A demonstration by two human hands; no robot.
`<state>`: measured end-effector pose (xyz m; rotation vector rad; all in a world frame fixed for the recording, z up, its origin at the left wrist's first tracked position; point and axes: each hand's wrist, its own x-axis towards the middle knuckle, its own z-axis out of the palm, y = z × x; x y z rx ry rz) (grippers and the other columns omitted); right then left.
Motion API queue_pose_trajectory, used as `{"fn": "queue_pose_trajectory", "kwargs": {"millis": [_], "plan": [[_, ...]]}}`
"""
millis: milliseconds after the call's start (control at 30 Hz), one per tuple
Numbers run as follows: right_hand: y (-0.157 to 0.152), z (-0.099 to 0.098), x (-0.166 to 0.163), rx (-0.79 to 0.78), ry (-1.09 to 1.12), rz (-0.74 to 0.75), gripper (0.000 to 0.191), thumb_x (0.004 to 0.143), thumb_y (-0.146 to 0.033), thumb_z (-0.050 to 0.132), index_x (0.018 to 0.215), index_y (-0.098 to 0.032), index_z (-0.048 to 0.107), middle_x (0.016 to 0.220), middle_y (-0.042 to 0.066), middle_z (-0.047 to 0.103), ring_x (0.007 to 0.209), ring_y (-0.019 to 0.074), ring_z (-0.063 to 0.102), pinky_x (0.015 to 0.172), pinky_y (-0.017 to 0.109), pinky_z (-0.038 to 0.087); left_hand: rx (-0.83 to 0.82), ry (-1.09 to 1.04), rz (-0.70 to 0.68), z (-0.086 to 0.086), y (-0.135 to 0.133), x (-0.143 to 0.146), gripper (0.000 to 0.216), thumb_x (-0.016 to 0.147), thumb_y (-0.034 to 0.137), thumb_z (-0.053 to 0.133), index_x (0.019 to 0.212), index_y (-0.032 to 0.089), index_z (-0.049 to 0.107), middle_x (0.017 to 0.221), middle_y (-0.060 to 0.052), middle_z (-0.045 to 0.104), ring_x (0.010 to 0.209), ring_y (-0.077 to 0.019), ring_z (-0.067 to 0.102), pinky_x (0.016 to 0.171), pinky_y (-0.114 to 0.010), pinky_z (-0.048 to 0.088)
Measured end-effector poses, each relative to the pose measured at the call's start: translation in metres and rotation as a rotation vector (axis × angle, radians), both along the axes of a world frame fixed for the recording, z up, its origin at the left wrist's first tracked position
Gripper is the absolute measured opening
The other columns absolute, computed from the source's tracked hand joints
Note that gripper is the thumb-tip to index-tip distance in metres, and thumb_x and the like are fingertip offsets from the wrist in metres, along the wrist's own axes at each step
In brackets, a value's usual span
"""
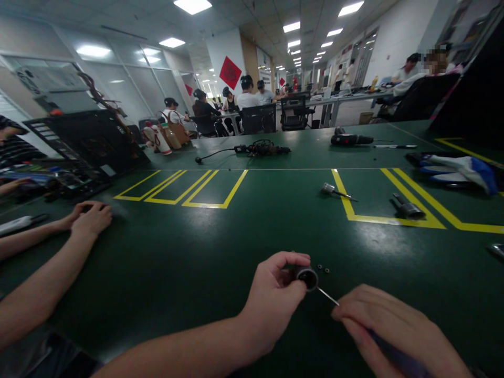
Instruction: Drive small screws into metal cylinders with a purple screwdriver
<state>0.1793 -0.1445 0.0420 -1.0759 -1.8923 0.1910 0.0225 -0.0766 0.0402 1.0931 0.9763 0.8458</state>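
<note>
My left hand [277, 291] is closed around a short metal cylinder [312, 278], its dark hollow end turned toward me. In my right hand [389, 325] is a screwdriver [328, 297] with a thin bright shaft and a dark bluish handle. The shaft's far end meets the cylinder's rim; whether it touches or goes behind the rim I cannot tell. Just beyond the cylinder lie two small rings [323, 269] on the green table [197, 294]. Farther off rest a metal part with a thin shaft [334, 192] and a socket-like metal part [409, 209].
A power drill [348, 138], a pen-like tool [396, 146], a coiled black cable [262, 148] and blue-white gloves [460, 170] lie toward the back. Yellow tape [205, 205] marks the table. A co-worker's hands [90, 216] rest at the left, near a black frame [90, 142].
</note>
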Motion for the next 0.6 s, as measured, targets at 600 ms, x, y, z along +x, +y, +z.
{"fn": "queue_pose_trajectory", "kwargs": {"millis": [600], "plan": [[-0.001, 0.001, 0.012, -0.18, 0.041, 0.009, 0.014, 0.085, -0.015, 0.051, 0.084, -0.025, 0.061, 0.07, -0.004, 0.066, 0.06, 0.0102, 0.066, 0.054, 0.013, 0.053, -0.045, -0.013, -0.008, -0.004, 0.004, -0.002, 0.022, 0.065, 0.003, 0.06, 0.083, 0.016, 0.064, 0.1, -0.006, 0.066, 0.087, -0.0185, 0.064, 0.074, -0.03, 0.05]]}}
